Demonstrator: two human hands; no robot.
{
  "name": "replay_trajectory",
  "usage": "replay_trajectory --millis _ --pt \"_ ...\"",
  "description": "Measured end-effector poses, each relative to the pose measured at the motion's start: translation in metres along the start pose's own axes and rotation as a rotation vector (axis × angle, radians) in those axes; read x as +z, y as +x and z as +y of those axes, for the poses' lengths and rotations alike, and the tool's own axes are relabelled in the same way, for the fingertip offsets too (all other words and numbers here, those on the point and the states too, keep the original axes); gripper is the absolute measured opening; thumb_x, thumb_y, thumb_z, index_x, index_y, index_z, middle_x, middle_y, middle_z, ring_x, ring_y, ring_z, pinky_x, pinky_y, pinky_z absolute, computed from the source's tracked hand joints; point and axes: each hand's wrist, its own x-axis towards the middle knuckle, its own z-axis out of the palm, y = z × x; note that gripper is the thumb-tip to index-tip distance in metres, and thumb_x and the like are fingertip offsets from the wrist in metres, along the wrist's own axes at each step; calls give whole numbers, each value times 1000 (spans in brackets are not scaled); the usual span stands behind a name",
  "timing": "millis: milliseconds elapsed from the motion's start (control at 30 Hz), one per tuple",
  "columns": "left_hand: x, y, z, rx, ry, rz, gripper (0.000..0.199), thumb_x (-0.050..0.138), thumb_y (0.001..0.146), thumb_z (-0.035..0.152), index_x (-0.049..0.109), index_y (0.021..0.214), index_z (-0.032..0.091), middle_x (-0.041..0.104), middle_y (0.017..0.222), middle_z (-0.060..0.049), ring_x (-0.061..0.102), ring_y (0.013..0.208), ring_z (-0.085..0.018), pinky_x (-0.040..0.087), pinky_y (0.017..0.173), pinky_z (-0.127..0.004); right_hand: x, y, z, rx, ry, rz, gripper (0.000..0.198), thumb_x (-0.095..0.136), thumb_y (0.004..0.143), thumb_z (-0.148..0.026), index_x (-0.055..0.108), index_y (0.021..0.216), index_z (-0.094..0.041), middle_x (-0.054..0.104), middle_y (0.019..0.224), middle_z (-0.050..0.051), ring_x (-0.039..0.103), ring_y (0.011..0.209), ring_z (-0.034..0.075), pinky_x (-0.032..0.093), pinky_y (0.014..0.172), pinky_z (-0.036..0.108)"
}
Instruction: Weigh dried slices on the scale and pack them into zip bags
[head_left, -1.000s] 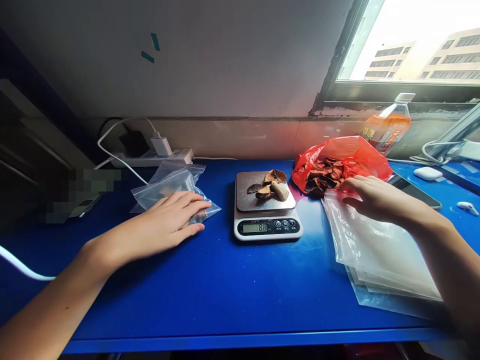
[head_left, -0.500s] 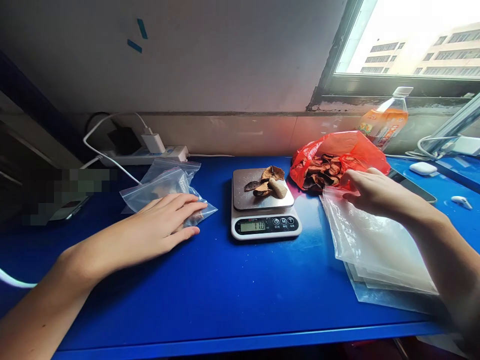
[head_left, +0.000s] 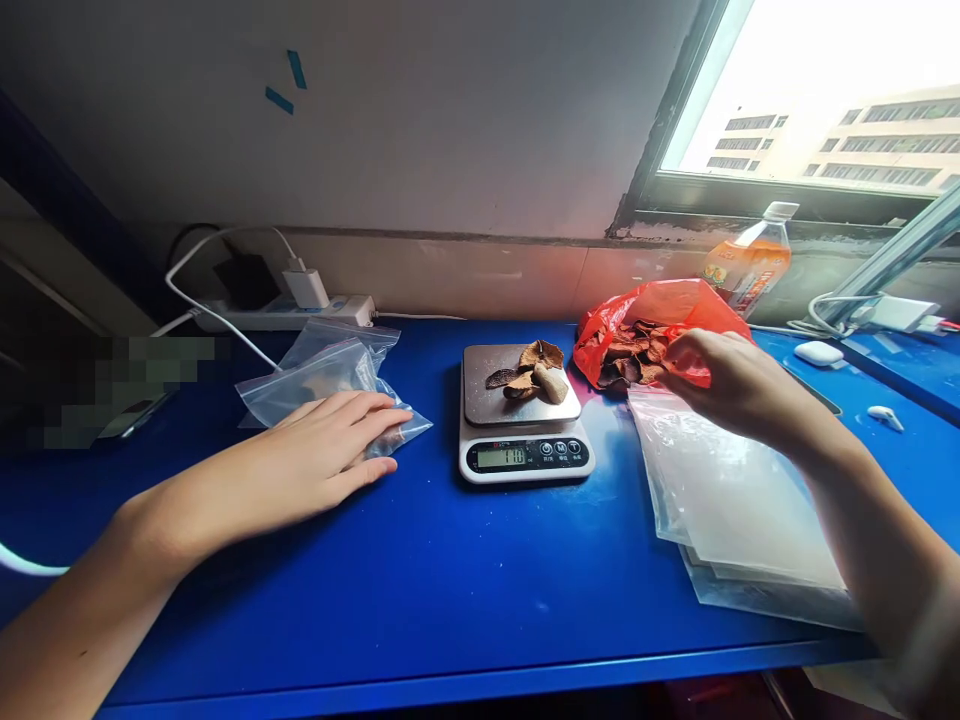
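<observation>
My left hand (head_left: 330, 445) lies open and flat, fingers stretched out, on clear zip bags (head_left: 296, 382) whose contents are mostly covered. A white kitchen scale (head_left: 529, 460) stands between my hands. Several brown dried slices (head_left: 541, 355) and a pale, rounded piece (head_left: 551, 383) rest on its metal plate. To the right, a red plastic bag (head_left: 675, 298) gapes open, full of dried reddish-brown slices (head_left: 630, 350). My right hand (head_left: 720, 385) is at its front edge with the fingers curled together; what they pinch, if anything, is hidden. Below that hand lie flat clear zip bags (head_left: 727, 500).
Behind the red bag stands a drink bottle (head_left: 754, 260). A power strip (head_left: 352, 310) with a white charger (head_left: 307, 288) and cables sits at the back left. An earbud case (head_left: 819, 353) and an earbud (head_left: 885, 418) lie at the right.
The view has shifted slightly. My right hand has moved a little relative to the red bag and stays at its front edge. My left hand remains flat on the bags.
</observation>
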Motion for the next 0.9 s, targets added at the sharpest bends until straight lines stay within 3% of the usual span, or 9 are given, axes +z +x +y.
replay_trajectory --millis 100,233,433,567,667,767,833,900 --pt "-4 -2 4 -10 1 -23 58 42 92 52 49 144 29 46 152 -5 36 143 -33 29 117 -54 -7 9 -43 -24 170 112 21 56 88 -41 53 92 -20 68 93 10 63 82 22 46 70 33" --pt "-5 -3 3 -10 17 -48 57 39 94 50 47 146 28 44 153 -6 36 143 -30 30 117 -51 8 21 -89 -157 127 1 28 57 89 -40 55 106 -18 68 100 12 61 94 28 47 75 36" --pt "4 -1 -7 17 19 -1 55 43 94 52 49 145 31 45 153 -5 37 142 -30 28 118 -51 36 28 -96 -188 101 -96 25 53 89 -28 55 112 -18 69 98 12 62 91 26 47 75 36" --pt "5 -1 -7 0 -3 2 56 43 93 53 49 144 32 45 152 -4 38 142 -31 30 117 -52 29 27 -96 -159 175 30 20 51 90 -29 56 107 -19 69 93 9 62 87 24 47 74 35" --pt "6 0 -9 -1 15 4 56 44 93 53 51 143 30 46 152 -5 39 142 -32 31 117 -52 9 32 -79 -78 221 198 24 53 91 -38 55 107 -20 69 89 8 63 84 23 47 73 35" --pt "9 2 -13 30 26 50 56 46 91 55 55 140 30 49 150 -6 41 140 -35 35 114 -54 -2 39 -36 108 126 321 30 55 88 -43 56 108 -20 69 89 8 65 83 25 48 75 38" --pt "11 3 -15 50 22 82 55 48 90 56 57 138 30 52 147 -6 44 138 -36 39 112 -54 2 41 -1 232 -6 350 31 57 85 -41 57 107 -19 70 90 11 65 86 28 48 77 41" --pt "11 4 -16 61 19 92 55 48 90 57 57 138 30 53 146 -6 45 137 -36 40 111 -55 11 40 29 265 -130 302 27 56 84 -39 61 97 -16 69 93 16 64 88 31 48 78 42"
